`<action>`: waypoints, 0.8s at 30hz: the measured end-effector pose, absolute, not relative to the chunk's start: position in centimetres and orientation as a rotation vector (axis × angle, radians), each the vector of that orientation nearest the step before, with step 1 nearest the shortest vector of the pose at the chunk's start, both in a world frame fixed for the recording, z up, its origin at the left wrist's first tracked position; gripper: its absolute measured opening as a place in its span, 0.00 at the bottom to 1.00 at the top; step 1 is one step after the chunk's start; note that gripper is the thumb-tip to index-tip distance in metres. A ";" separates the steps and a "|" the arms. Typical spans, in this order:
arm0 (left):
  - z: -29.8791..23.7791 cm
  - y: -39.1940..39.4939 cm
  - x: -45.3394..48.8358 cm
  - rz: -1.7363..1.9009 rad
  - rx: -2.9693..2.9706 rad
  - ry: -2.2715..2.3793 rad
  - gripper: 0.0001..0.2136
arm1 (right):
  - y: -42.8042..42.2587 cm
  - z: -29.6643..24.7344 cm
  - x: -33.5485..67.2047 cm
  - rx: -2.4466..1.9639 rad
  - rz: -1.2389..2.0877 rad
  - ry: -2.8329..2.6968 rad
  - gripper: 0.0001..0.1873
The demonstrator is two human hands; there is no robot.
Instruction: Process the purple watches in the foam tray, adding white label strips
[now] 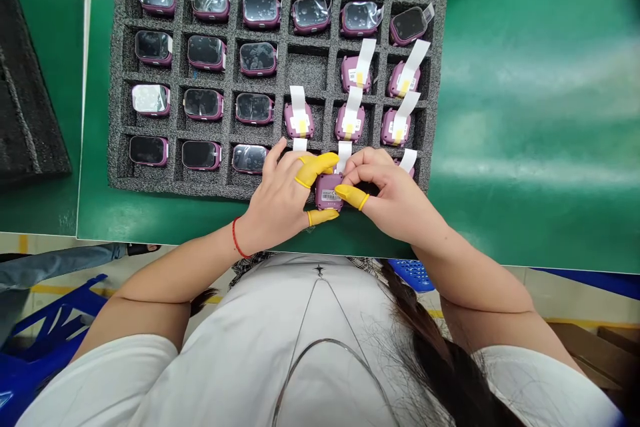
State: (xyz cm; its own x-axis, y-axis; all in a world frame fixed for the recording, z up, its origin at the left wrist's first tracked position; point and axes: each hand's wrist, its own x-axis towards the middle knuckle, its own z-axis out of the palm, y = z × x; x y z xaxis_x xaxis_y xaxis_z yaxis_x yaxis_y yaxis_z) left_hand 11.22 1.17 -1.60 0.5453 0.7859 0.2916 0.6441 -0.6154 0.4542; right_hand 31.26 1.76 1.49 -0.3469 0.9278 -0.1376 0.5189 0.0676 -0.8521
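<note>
Both hands pinch one purple watch body (329, 191) at the near edge of the foam tray (120, 80). Left hand (280, 197) grips its left side, right hand (387, 193) its right. White strip (344, 155) points far; both hands equally near.

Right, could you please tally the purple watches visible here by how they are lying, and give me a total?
Watches screen up: 21
Watches back up with a white strip: 5
Held watch, between the left hand and right hand: 1
Total: 27
Any watches behind the hands in the front row of the foam tray are not counted.
</note>
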 end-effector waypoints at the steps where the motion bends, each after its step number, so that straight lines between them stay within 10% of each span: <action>1: -1.6 1.2 11.2 0.689 2.496 1.187 0.28 | 1.7 1.5 31.3 -1.435 1.206 -1.905 0.08; 24: -1.6 1.1 11.2 0.669 2.477 1.217 0.28 | 1.2 1.4 31.8 -1.352 0.687 -2.155 0.08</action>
State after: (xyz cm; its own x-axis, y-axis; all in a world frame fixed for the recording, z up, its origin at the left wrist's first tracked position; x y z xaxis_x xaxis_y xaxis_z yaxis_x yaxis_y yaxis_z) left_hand 11.16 1.14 -1.58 0.5325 0.8007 0.2742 0.6606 -0.5958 0.4569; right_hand 31.78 1.21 1.40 -0.3809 0.9130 0.1463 0.6598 0.3792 -0.6488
